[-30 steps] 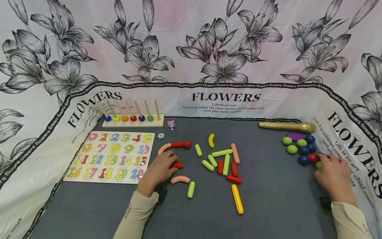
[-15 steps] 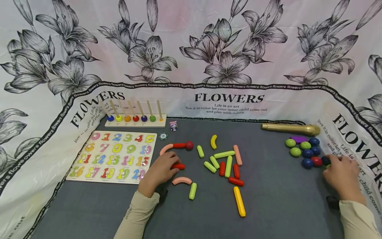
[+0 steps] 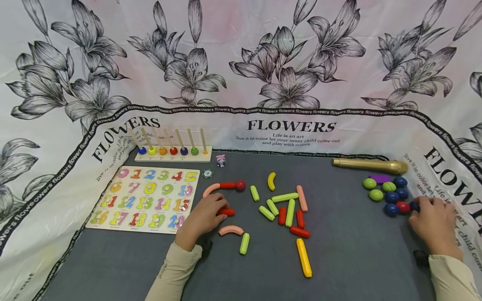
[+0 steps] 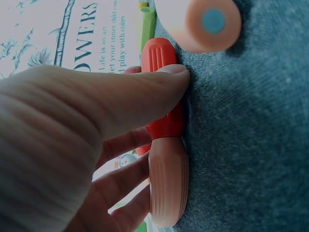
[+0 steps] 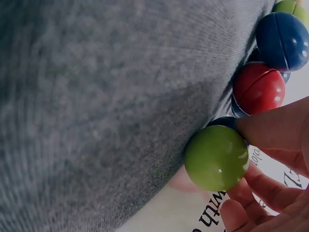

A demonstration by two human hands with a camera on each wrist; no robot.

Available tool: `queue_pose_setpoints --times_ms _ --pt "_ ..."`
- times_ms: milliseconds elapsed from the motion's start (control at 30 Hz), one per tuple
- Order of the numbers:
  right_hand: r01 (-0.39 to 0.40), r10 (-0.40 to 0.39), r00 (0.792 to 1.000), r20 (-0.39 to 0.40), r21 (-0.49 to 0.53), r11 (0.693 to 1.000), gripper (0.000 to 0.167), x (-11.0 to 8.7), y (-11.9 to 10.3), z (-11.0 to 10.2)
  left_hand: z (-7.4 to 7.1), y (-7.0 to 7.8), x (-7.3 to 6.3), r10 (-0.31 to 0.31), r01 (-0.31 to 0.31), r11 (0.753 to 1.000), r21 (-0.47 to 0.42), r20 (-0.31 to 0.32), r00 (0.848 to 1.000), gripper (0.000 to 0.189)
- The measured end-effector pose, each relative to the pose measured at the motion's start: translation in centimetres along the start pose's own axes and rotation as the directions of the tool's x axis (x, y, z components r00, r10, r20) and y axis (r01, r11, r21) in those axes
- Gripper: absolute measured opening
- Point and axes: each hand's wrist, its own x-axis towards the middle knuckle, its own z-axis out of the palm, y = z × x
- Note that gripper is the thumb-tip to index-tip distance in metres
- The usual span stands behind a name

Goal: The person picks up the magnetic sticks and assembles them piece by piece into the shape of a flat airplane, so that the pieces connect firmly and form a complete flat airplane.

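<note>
My left hand (image 3: 205,215) pinches a red toy rod (image 4: 160,54) between thumb and fingers. In the left wrist view this rod joins end to end with a peach curved rod (image 4: 168,188), close over the dark cloth. Another peach curved rod (image 3: 231,230), with a pale disc on its end, lies just beside. At the far right, my right hand (image 3: 433,221) has its thumb against a dark blue ball (image 5: 223,122), the fingers curled on the far side. A green ball (image 5: 217,157) partly covers that ball in the right wrist view. A red ball (image 5: 259,87) sits alongside.
Several green, red and peach rods lie mid-table around a green rod (image 3: 290,213), with a yellow rod (image 3: 304,258) nearer. Behind are a number board (image 3: 141,228), a peg stand (image 3: 173,157), a small figurine (image 3: 221,161) and a gold microphone (image 3: 369,165). Several balls cluster by a purple piece (image 3: 381,179).
My right hand has shifted slightly right, from the red ball to the dark blue ball beside it. The left hand keeps its grip on the red rod. The head view has shifted a little.
</note>
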Motion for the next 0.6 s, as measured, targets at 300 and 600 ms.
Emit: queue_pose_setpoints --times_ms 300,600 --pt "-0.094 0.095 0.995 0.027 -0.042 0.995 0.04 0.31 -0.4 0.16 0.0 0.11 0.01 -0.04 0.04 0.999 -0.001 0.02 0.999 0.016" --pt "-0.116 0.116 0.993 -0.003 -0.072 0.991 0.035 0.6 -0.72 -0.07 -0.21 0.07 -0.06 0.003 -0.003 1.0 0.001 -0.006 1.0 0.015"
